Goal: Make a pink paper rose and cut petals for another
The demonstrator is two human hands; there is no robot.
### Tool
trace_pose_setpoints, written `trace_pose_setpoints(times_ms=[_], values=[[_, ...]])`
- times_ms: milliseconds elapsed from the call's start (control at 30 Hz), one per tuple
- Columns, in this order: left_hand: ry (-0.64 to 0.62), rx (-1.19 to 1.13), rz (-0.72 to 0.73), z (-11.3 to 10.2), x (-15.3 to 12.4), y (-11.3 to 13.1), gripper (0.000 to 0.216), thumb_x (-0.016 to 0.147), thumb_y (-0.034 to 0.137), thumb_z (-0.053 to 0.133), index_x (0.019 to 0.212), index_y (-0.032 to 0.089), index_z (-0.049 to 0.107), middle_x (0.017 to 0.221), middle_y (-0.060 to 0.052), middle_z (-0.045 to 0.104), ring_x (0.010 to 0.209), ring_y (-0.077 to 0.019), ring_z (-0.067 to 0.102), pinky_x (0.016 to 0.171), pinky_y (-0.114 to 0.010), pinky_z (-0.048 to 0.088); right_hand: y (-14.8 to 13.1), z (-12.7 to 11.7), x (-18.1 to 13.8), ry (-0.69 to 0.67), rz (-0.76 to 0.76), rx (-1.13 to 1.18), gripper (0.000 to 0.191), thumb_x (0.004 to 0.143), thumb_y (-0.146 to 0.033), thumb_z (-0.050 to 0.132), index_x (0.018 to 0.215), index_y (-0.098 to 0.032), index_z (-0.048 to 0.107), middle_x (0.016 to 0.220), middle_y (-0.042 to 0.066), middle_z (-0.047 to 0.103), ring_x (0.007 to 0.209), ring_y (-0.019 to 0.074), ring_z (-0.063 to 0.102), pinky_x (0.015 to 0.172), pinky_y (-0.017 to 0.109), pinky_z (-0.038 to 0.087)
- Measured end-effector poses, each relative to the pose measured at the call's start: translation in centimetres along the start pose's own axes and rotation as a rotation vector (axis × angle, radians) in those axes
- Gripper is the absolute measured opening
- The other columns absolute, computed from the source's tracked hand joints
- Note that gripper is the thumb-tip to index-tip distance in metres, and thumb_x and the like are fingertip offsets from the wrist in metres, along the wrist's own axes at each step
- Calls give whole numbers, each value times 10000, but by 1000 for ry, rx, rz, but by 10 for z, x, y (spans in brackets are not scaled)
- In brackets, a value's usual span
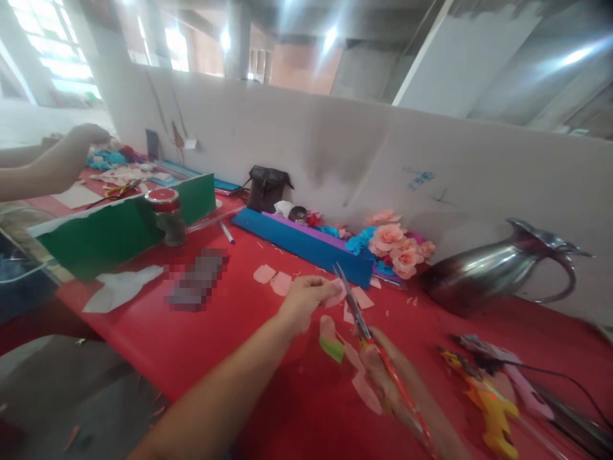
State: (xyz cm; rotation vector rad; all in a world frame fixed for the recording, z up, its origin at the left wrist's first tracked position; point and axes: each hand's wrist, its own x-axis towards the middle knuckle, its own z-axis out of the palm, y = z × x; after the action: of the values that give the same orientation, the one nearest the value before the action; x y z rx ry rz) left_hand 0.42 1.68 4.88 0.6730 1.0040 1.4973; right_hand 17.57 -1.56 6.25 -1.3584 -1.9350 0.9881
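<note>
Between the thumb and fingers of my left hand (304, 300) is a small piece of pink paper (336, 292). My right hand (378, 367) grips a pair of scissors (357, 310) by its orange-red handles, and the blades stand right beside the pink paper. Whether the blades touch the paper, I cannot tell. Below my hands, cut pink petal shapes (364, 391) and a green paper leaf (331, 349) lie on the red table (268, 383). More pink pieces (280, 283) rest beyond my left hand.
Pink and blue paper flowers (389, 239) sit behind a long blue strip (297, 241). A metal jug (483, 268) lies tilted at right, near a yellow glue gun (491, 402). At left stand a green panel (103, 239) and a red-lidded jar (168, 220); another person's arm (52, 160) reaches in.
</note>
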Motion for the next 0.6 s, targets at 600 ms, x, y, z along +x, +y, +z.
trace_pose_setpoints(times_ms=[600], values=[[-101,85,-21,-9,-3,6,229,595,346,756,553,145,654,496,23,471,467,-65,336,482,-240,219,3,-7,0,-115,-97,-64,499,842,-630,356,904,-179,559,651,2,495,581,134,440,494,218,331]])
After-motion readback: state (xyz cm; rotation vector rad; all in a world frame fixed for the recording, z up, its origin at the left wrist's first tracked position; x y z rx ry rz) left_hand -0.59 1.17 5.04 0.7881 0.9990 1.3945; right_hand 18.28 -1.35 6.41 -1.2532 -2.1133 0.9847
